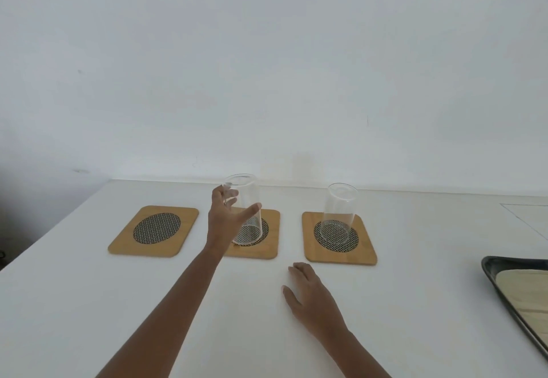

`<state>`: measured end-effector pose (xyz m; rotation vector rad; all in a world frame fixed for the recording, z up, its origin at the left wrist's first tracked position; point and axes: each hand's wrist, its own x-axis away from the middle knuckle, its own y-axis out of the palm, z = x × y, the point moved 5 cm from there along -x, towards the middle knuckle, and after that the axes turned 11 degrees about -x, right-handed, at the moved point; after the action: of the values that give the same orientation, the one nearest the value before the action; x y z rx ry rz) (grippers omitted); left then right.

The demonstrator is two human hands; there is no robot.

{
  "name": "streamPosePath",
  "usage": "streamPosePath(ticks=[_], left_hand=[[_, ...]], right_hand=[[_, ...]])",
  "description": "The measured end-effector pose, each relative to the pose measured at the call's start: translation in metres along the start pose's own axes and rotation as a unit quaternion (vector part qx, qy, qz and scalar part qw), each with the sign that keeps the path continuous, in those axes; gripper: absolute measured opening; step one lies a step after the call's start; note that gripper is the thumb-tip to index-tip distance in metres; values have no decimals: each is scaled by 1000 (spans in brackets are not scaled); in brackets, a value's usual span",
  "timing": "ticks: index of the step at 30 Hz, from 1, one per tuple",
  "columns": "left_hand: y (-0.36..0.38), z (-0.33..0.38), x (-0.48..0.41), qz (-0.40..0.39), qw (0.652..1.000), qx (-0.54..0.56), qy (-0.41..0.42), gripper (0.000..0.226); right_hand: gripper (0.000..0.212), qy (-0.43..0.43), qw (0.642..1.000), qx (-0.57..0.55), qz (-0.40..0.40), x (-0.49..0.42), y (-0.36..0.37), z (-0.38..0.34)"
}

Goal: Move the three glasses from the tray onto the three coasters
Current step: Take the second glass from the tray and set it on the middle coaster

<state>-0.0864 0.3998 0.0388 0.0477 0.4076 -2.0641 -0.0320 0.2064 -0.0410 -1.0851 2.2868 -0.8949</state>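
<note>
The right hand (310,294) rests flat and empty on the table (89,303); the tray (501,276) lies to its right, no glass visible on the part in view. Farther out, the left hand (222,217) is loosely spread beside the middle glass (247,214), thumb across its wall, fingers near its top; whether it grips is unclear. That glass tilts on the middle coaster (272,247). The right glass (338,214) stands on its coaster (367,250). The left coaster (118,247), bare, lies nearer the left hand.

Head view looks down across table (89,303)
</note>
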Motion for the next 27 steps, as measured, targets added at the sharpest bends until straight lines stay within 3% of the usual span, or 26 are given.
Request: streamPosePath(ticks=[7, 27], left_hand=[[10, -8, -10, -5, 1000, 5, 24, 58], [31, -28, -21, 10, 999, -20, 40, 60]], right_hand=[[47, -32, 998, 37, 31, 10, 1, 11], [48, -19, 999, 38, 21, 9, 3, 14]])
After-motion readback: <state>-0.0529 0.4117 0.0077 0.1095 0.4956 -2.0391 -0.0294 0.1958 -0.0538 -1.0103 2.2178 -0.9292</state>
